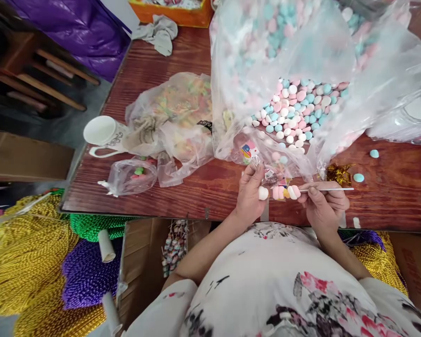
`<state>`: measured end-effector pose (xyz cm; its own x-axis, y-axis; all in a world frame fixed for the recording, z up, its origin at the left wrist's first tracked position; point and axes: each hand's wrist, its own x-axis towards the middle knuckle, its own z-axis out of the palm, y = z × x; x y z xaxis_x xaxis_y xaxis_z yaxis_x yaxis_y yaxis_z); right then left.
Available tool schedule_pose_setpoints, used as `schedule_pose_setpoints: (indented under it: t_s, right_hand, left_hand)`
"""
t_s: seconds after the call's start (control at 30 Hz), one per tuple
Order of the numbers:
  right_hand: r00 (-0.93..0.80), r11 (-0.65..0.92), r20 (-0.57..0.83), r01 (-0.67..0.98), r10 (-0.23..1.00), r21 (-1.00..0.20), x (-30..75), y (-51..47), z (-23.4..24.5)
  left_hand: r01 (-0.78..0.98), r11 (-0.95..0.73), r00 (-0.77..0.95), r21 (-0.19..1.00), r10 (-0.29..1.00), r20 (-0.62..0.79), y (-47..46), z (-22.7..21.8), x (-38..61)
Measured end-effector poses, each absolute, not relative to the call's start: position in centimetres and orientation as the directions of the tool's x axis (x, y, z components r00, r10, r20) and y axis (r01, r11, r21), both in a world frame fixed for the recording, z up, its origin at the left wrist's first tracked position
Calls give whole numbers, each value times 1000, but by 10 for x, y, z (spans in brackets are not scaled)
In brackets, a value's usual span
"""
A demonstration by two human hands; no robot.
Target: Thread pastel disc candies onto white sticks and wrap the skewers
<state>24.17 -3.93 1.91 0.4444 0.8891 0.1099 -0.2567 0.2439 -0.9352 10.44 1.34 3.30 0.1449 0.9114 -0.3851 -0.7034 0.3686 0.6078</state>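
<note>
My right hand (323, 203) is closed around a thin white stick (344, 189). Pink, white and yellow candy pieces (284, 192) are strung on the stick, left of the fingers. My left hand (250, 194) pinches a clear plastic wrapper (257, 162) with a printed label between thumb and fingers. Against that hand's palm side sits a white, marshmallow-like piece (263, 193); whether it is on the stick cannot be made out. Just beyond both hands, a large clear bag (231, 89) lies open, with pink, white and blue round candies (294, 112) inside.
Two blue candies (358, 177) and a bunch of gold ties (339, 174) lie at right. A white mug (103, 133), a small candy bag (131, 177) and a larger bag (175, 107) occupy the left. Below the table edge stands a cardboard box (140, 262) beside bead strands (28, 252).
</note>
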Motion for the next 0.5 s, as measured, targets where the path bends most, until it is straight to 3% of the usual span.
schedule_pose_setpoints:
  t_s: [0.1,0.17,0.37,0.43,0.5]
  right_hand:
    - [474,310,170,-234,864,-922,238,-39,26]
    - [479,306,134,-300,868,-904,233,-38,28]
    - [300,7,-254,-659,919,-752,218,-38,17]
    - [286,-9,-269,-669,920,-743,213,-38,16]
    - [312,45,-198,-628,929,-777,209,-40,17]
  left_hand:
    - [-688,384,155,616,906,-393,12,35,106]
    - [-688,369,140,625,912,-385,12,37,106]
    - [-709,379,111,594,893,-436,18,43,92]
    - [-708,379,91,596,886,-455,19,43,86]
    - [-701,348,53,622,896,-442,19,43,82]
